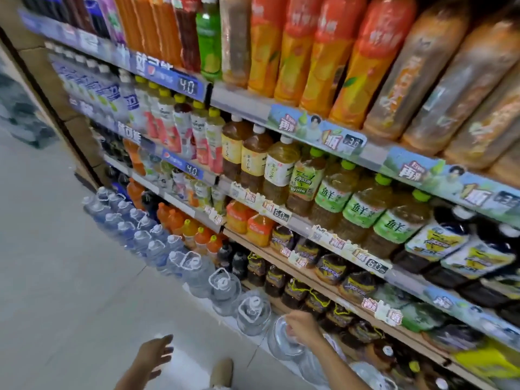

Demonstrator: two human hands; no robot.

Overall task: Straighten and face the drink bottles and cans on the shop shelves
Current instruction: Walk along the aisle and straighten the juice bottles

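Orange-and-yellow labelled juice bottles (318,52) up top; green-labelled tea bottles (363,209) with lime caps below; clear bluish water jugs (225,288) on a pale, perhaps grey, floor (56,263).

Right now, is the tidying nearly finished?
Hard to say. The green-label tea bottles stand in a neat row, labels out. The right hand rests on top of a big water jug on the floor; the left hand is free. The dark bottles low down look jumbled, so they are probably left.

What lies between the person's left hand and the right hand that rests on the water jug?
In the head view, only bare pale floor lies between the left hand and the right hand on the water jug; a shoe tip sits just below.
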